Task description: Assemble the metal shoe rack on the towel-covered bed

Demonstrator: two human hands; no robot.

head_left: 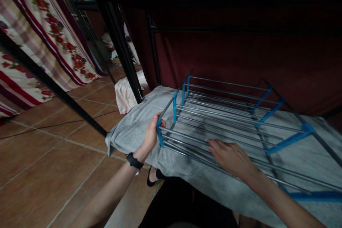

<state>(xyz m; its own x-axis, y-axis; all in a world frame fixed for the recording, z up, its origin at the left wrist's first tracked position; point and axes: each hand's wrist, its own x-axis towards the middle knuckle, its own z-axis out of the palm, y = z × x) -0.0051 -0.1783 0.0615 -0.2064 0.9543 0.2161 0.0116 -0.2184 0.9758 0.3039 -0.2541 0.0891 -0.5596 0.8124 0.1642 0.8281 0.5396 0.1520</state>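
Open tiled floor point(53, 149) on the left, black slanting bar point(53, 85) crossing it, metal rack point(227, 114) covering the grey-clothed surface point(133, 128), dark red curtain point(240, 53) closing off behind.

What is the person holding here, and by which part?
The left hand grips the metal rack by its blue corner bracket; the right hand rests flat on its rods.
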